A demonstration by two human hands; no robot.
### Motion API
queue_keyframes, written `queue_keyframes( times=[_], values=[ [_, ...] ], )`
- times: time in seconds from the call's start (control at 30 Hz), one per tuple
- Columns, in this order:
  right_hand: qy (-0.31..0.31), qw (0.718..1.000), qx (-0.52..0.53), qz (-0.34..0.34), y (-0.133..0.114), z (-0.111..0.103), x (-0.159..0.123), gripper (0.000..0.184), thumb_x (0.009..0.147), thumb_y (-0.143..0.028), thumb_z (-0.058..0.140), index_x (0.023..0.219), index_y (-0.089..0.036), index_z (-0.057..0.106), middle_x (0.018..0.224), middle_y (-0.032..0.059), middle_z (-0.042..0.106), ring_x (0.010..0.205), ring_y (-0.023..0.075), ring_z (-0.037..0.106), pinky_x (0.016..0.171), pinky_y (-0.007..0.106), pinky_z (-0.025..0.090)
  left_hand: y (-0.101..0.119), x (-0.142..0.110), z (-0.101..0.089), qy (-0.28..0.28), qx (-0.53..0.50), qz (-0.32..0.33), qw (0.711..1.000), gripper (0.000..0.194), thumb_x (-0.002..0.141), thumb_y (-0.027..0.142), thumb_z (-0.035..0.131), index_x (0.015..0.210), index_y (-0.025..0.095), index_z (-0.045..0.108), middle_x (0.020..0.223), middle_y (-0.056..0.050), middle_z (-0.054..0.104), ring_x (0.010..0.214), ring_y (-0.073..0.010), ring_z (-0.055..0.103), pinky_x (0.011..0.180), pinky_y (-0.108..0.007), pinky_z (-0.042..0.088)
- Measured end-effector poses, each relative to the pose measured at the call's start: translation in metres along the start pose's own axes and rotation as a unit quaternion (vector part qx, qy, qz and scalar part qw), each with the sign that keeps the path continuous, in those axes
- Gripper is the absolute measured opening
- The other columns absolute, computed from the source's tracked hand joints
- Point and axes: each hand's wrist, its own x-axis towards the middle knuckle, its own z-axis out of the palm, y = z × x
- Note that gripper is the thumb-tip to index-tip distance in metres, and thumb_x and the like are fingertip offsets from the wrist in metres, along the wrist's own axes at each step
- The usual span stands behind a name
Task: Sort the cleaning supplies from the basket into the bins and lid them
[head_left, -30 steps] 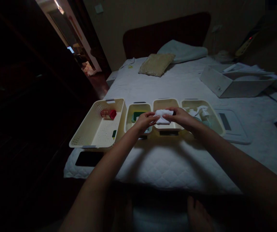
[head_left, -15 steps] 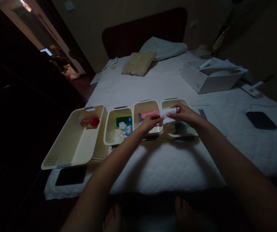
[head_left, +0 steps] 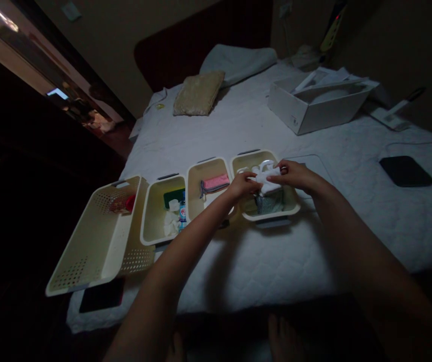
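A folded white cloth is held between my left hand and my right hand, over the rightmost cream basket. The fingers of both hands are closed on its two ends. Below it in that basket lie a greyish patterned item and other whitish things, partly hidden. Left of my hands, a second basket holds a pink cloth with a dark striped edge. My left forearm covers part of that basket's front.
Another basket contains a blue bottle, crumpled white tissue and a green item. The large perforated basket holds a red-lidded container. A white box of papers, a cushion and a dark pad rest on the bed.
My hands have brought the white cloth from the gap between the two right baskets to over the rightmost one, lower. The whole view has shifted, so the baskets appear further left.
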Motion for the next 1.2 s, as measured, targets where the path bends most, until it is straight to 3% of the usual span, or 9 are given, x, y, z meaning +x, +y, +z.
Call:
queue_keyframes(
  times=[0.1, 0.23, 0.4, 0.53, 0.7, 0.77, 0.97, 1.2],
  values=[
    [-0.015, 0.996, -0.061, 0.057, 0.002, 0.005, -0.003, 0.020, 0.069, -0.026, 0.076, 0.075, -0.017, 0.060, 0.069, 0.0046, 0.066, 0.063, 0.0185, 0.061, 0.056, 0.029, 0.047, -0.003, 0.011, 0.004, 0.024, 0.141, 0.006, 0.990, 0.025, 0.070, 0.012, 0.068, 0.093, 0.011, 0.061, 0.065, -0.001, 0.060, 0.060, -0.0138, 0.056, 0.068, -0.030, 0.046],
    [0.030, 0.974, -0.223, -0.016, 0.000, 0.020, -0.006, 0.013, 0.078, -0.028, 0.068, 0.080, -0.015, 0.066, 0.081, 0.0106, 0.067, 0.076, 0.0223, 0.064, 0.066, 0.031, 0.048, -0.007, 0.023, 0.007, 0.069, 0.306, 0.056, 0.948, 0.019, 0.071, 0.017, 0.068, 0.088, 0.014, 0.063, 0.070, -0.002, 0.059, 0.072, -0.0195, 0.060, 0.077, -0.033, 0.045],
    [0.045, 0.919, -0.389, -0.036, -0.009, 0.030, -0.007, 0.014, 0.081, -0.024, 0.067, 0.085, -0.011, 0.068, 0.101, 0.0218, 0.064, 0.097, 0.0326, 0.061, 0.070, 0.036, 0.050, -0.012, 0.027, 0.007, 0.112, 0.381, 0.137, 0.908, 0.024, 0.068, 0.019, 0.073, 0.091, 0.017, 0.064, 0.098, -0.009, 0.059, 0.095, -0.0241, 0.057, 0.089, -0.035, 0.042],
    [0.013, 0.925, -0.379, -0.026, -0.014, 0.032, -0.008, 0.020, 0.086, -0.011, 0.055, 0.104, -0.011, 0.064, 0.093, 0.0190, 0.067, 0.083, 0.0280, 0.066, 0.066, 0.033, 0.048, -0.013, 0.028, 0.012, 0.098, 0.444, 0.148, 0.878, 0.017, 0.073, 0.023, 0.071, 0.088, 0.016, 0.066, 0.094, -0.012, 0.060, 0.100, -0.0280, 0.055, 0.094, -0.040, 0.039],
    [-0.048, 0.918, -0.394, -0.007, -0.009, 0.034, -0.004, 0.020, 0.087, -0.009, 0.049, 0.086, -0.013, 0.069, 0.086, 0.0175, 0.071, 0.076, 0.0231, 0.068, 0.062, 0.027, 0.046, -0.010, 0.027, 0.024, 0.090, 0.534, 0.131, 0.831, 0.017, 0.080, 0.028, 0.064, 0.083, 0.013, 0.070, 0.094, -0.018, 0.064, 0.102, -0.0338, 0.054, 0.092, -0.046, 0.039],
    [-0.078, 0.912, -0.404, 0.013, -0.008, 0.035, -0.003, 0.021, 0.087, -0.009, 0.049, 0.089, -0.012, 0.070, 0.090, 0.0173, 0.072, 0.079, 0.0224, 0.069, 0.064, 0.026, 0.047, -0.009, 0.027, 0.026, 0.080, 0.567, 0.119, 0.811, 0.022, 0.082, 0.031, 0.062, 0.087, 0.012, 0.071, 0.101, -0.018, 0.064, 0.107, -0.0348, 0.053, 0.093, -0.046, 0.040],
    [-0.118, 0.901, -0.412, 0.065, -0.015, 0.036, -0.004, 0.032, 0.091, -0.008, 0.038, 0.107, -0.005, 0.066, 0.108, 0.0191, 0.068, 0.098, 0.0233, 0.066, 0.078, 0.025, 0.046, -0.011, 0.023, 0.027, 0.077, 0.642, 0.098, 0.756, 0.028, 0.089, 0.037, 0.054, 0.102, 0.018, 0.070, 0.117, -0.011, 0.061, 0.117, -0.0293, 0.049, 0.095, -0.041, 0.042],
    [-0.159, 0.904, -0.395, 0.046, -0.018, 0.023, 0.000, 0.030, 0.090, -0.015, 0.044, 0.109, -0.009, 0.066, 0.104, 0.0179, 0.069, 0.096, 0.0232, 0.066, 0.075, 0.027, 0.044, -0.010, 0.009, 0.024, 0.127, 0.667, 0.139, 0.721, 0.032, 0.089, 0.041, 0.054, 0.109, 0.018, 0.065, 0.128, -0.013, 0.051, 0.116, -0.0271, 0.049, 0.092, -0.037, 0.043]
  ],
)
